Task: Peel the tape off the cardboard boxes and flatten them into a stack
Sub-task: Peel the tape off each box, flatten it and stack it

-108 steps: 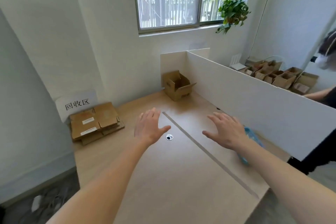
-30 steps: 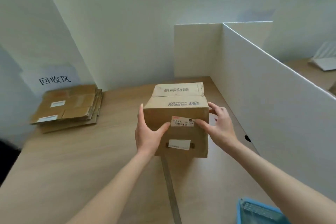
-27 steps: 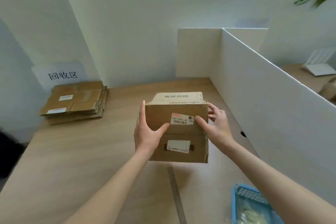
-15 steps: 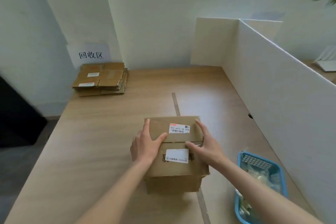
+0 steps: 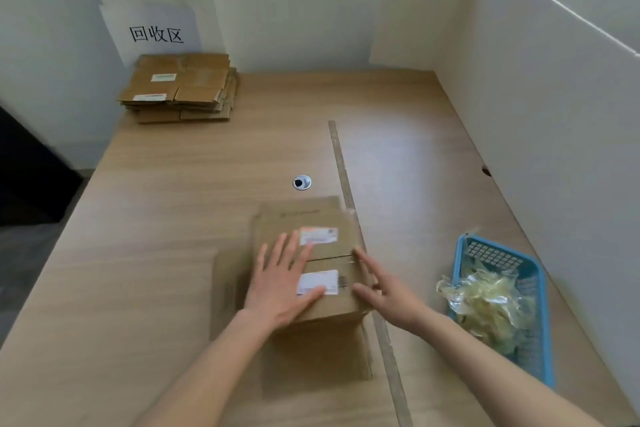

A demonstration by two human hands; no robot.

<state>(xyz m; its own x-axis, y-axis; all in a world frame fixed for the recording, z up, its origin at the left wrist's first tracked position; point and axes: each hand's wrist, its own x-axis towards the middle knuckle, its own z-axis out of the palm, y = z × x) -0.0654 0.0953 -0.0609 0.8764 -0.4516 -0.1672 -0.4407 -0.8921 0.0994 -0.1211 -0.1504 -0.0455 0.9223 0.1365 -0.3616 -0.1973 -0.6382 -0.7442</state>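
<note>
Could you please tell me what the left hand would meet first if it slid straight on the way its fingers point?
The left hand lies flat on the cardboard box; straight ahead, its fingers would probably cross the orange-edged label first.

A closed brown cardboard box [image 5: 311, 263] bearing two white labels is sitting upright on the near part of the desk, while a stack of flattened boxes [image 5: 181, 87] is lying well apart in the far left corner.
</note>
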